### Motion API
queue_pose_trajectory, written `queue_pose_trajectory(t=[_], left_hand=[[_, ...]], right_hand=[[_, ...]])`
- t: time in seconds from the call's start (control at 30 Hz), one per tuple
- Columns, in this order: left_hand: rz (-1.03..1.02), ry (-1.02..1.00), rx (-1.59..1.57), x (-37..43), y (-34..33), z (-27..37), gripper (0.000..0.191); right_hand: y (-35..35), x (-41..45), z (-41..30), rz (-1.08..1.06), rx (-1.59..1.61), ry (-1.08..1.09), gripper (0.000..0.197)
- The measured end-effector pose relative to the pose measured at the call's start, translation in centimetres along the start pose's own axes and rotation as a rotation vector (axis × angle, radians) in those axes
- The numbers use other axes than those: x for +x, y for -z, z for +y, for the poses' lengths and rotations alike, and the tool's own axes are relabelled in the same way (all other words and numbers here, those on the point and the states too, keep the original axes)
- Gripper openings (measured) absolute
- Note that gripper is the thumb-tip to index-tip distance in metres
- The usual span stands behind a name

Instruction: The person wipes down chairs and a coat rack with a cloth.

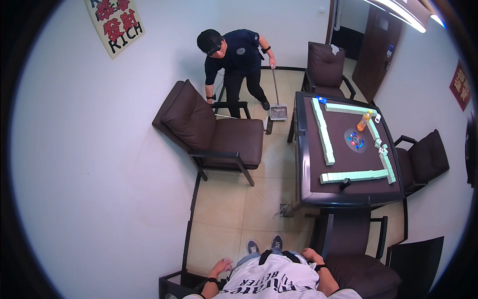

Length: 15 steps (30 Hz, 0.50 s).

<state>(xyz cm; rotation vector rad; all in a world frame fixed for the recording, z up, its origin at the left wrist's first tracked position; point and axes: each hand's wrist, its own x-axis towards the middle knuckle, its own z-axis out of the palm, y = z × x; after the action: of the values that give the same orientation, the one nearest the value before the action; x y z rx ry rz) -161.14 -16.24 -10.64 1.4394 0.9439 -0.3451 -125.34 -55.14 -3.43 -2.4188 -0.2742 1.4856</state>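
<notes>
My left hand point(223, 265) hangs by my left hip and holds what looks like a crumpled pinkish tissue or cloth. At my other side, my right hand point(312, 255) rests near my hip beside the brown armchair point(347, 233); its fingers are curled, and whether it holds anything is unclear. Farther ahead, a co-worker point(241, 52) in dark clothes bends behind another brown armchair point(239, 140), holding a long-handled dustpan point(278, 111). A broom head point(268, 125) lies low beside that chair. Rows of mahjong tiles point(323, 130) line the mahjong table point(304, 164).
An orange drink bottle point(364, 121) and a small black object point(345, 183) stand on the table. More armchairs point(326, 67) surround it. A floor socket with a cable point(286, 210) is near the table's corner. A dark bin or box point(175, 284) sits by the left wall.
</notes>
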Motion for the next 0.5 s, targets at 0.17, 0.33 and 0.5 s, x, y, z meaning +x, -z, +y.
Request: queue_pose_trajectory(t=[0.17,0.33,0.5], left_hand=[[-0.024,-0.012,-0.013,0.9,-0.3,2.3,0.029],[0.004,-0.013,-0.014,0.5,0.6,3.0,0.028],[-0.017,0.106,0.081,-0.2,1.1,4.1,0.030]], right_hand=[[-0.3,0.2,1.1,0.012,0.084,-0.046,0.036],[-1.0,0.0,1.7,0.014,0.131,-0.062,0.036],[-3.0,0.7,3.9,0.065,0.181,-0.070,0.038]])
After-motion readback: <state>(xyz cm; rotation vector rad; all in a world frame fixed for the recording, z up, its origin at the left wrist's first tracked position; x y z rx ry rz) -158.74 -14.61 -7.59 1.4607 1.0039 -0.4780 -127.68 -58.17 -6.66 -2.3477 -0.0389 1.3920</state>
